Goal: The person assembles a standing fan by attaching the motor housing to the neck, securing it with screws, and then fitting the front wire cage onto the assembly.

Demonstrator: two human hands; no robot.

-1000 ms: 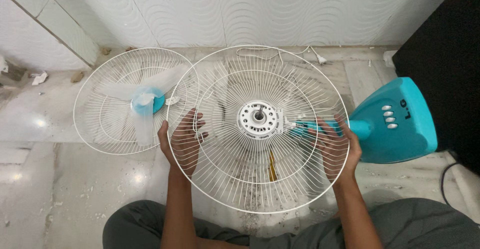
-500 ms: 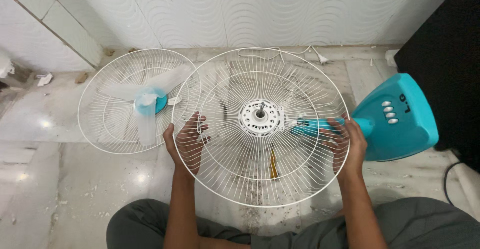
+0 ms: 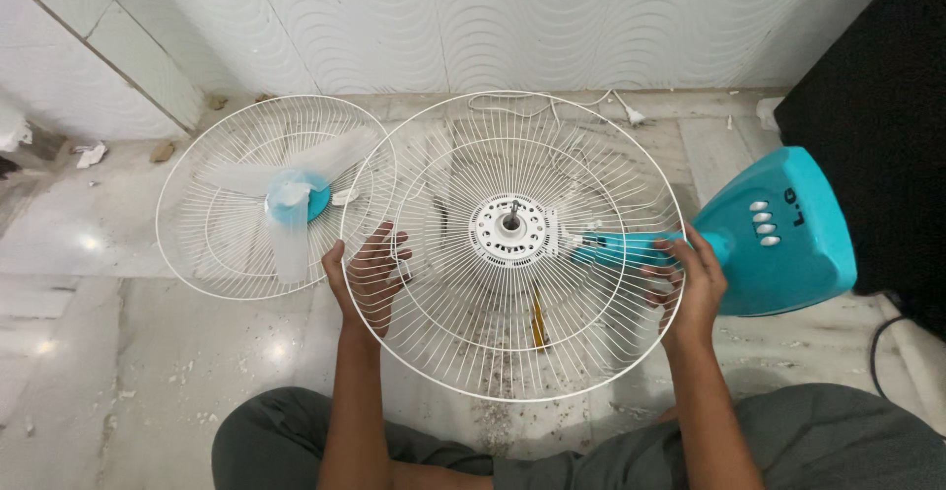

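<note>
While the white wire guard (image 3: 512, 244) is held flat above the floor (image 3: 148, 352), its far rim nearly meets the tiled wall (image 3: 394, 17); bare floor is left at the near left. A teal fan base (image 3: 778, 234) with white buttons lies at the right. The guard is round, with thin radial wires and a white hub. Its left rim is gripped by the left hand (image 3: 367, 278), its right rim by the right hand (image 3: 690, 278), fingers curled. A second guard (image 3: 266, 194) holding a blade lies just left, overlapped.
</note>
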